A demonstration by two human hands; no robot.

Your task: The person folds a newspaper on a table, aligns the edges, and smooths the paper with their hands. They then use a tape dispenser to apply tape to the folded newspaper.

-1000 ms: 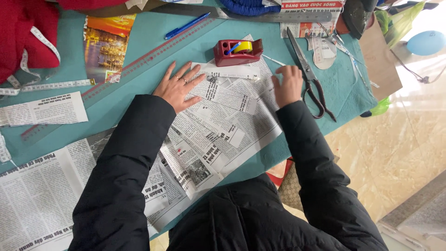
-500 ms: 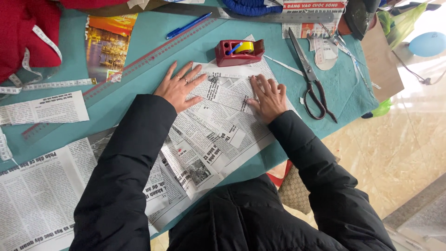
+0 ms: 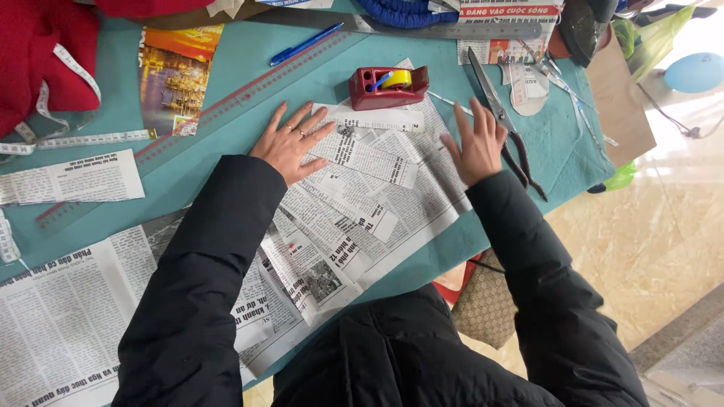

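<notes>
My left hand [image 3: 290, 141] lies flat with fingers spread on the left edge of a folded newspaper sheet [image 3: 392, 203] on the teal table [image 3: 219, 169]. My right hand [image 3: 477, 143] rests open, fingers apart, on the sheet's right part, right beside black-handled scissors [image 3: 504, 120]. A dark red tape dispenser [image 3: 388, 85] with a yellow roll stands just beyond the paper, between the two hands. Both arms wear black sleeves.
A long red ruler [image 3: 204, 120] lies slanted at the left, a blue pen [image 3: 305, 44] beyond it. More newspaper [image 3: 60, 316] covers the near left. A colour photo print [image 3: 177, 79], red cloth [image 3: 38, 53], a measuring tape [image 3: 75, 139] and a metal ruler [image 3: 452, 30] lie around.
My right hand went from the sheet's far right corner to its middle, then back right next to the scissors. The left hand stayed pressed on the paper.
</notes>
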